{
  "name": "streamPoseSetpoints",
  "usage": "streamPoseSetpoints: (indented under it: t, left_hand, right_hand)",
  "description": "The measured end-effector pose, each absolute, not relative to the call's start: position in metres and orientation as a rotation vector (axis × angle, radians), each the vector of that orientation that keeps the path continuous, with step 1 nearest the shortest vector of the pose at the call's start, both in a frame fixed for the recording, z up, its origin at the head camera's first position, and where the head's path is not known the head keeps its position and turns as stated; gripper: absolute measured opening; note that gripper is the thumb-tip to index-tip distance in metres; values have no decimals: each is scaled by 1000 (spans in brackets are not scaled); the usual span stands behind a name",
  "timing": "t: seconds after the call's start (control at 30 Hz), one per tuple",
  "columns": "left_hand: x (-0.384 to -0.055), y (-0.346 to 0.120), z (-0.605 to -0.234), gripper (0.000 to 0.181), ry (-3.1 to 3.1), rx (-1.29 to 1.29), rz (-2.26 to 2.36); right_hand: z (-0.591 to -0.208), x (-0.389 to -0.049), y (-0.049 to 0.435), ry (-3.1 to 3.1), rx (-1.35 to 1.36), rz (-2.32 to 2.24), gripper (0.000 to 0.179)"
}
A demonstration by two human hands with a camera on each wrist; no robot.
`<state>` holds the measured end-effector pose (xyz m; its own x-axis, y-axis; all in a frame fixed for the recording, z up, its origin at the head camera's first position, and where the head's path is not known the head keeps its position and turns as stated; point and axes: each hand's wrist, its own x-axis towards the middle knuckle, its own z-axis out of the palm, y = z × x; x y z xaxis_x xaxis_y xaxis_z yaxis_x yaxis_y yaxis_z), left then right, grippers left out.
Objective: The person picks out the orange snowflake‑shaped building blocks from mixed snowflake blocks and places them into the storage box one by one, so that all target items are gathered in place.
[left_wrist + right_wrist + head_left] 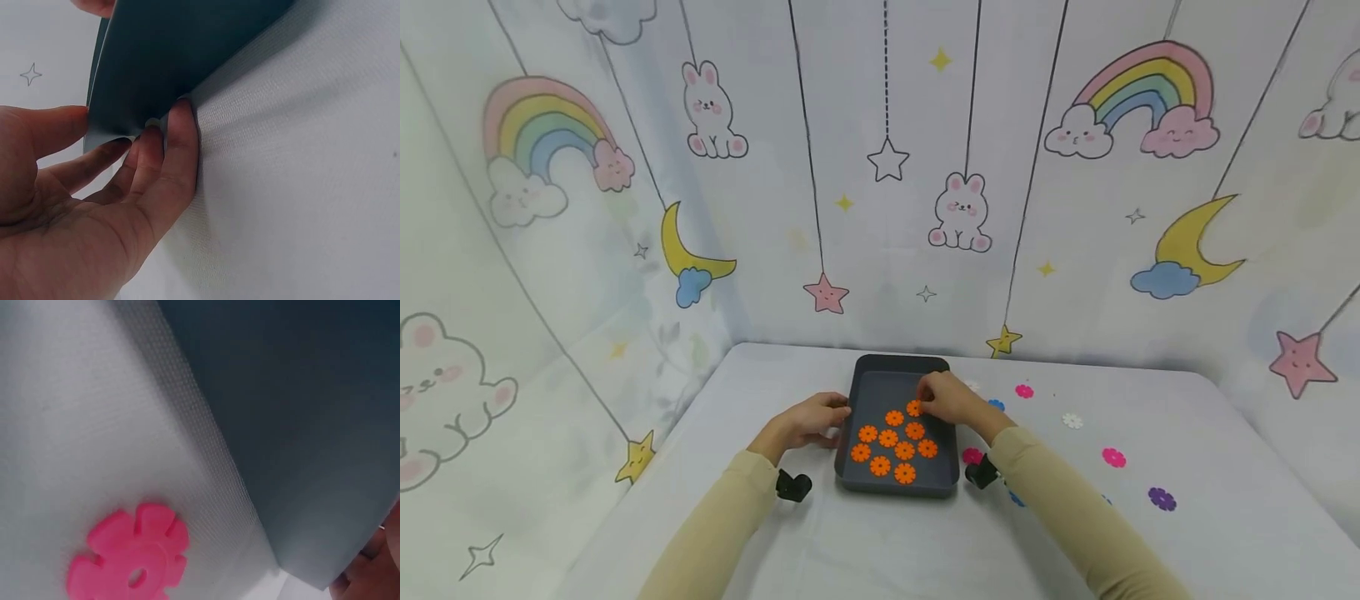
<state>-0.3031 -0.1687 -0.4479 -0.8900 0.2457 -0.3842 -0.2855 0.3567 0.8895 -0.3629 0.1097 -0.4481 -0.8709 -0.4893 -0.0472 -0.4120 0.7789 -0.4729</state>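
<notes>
A dark grey rectangular tray (897, 492) lies on the table with several orange flower-shaped pieces (888, 438) spread over its floor. My left hand (811, 419) holds the tray's left side; the left wrist view shows curled fingers (178, 144) against its outer wall and a digit at the rim. Over the tray's right part, my right hand (951, 398) pinches an orange flower-shaped piece (913, 408) near the tray floor. In the right wrist view the tray's outer wall (300, 437) hides most of that hand, and the grip itself does not show.
Right of the tray lie loose flower-shaped pieces: pink (1114, 457), white (1072, 421), purple (1162, 499) and blue (996, 405). The right forearm partly covers some of them. A pink piece (134, 556) lies close beside the tray. A patterned cloth wall (887, 250) stands behind the white table (775, 375).
</notes>
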Motion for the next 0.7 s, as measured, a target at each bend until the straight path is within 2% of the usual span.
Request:
streamPoseSetpoints:
  t: [0.23, 0.37, 0.53, 0.7]
  left_hand:
    - [-305, -175, -449, 50, 2169, -49, 1567]
    - [-307, -179, -448, 49, 2186, -24, 1548]
    - [-301, -188, -436, 45, 2276, 74, 1365]
    - [-287, -218, -420, 40, 2581, 291, 890]
  right_hand:
    - [-424, -353, 126, 2811, -822, -751, 36]
    - [-403, -342, 152, 2855, -892, -781, 38]
    - [-383, -327, 211, 2999, -847, -719, 40]
    - [-374, -317, 283, 3124, -689, -630, 46]
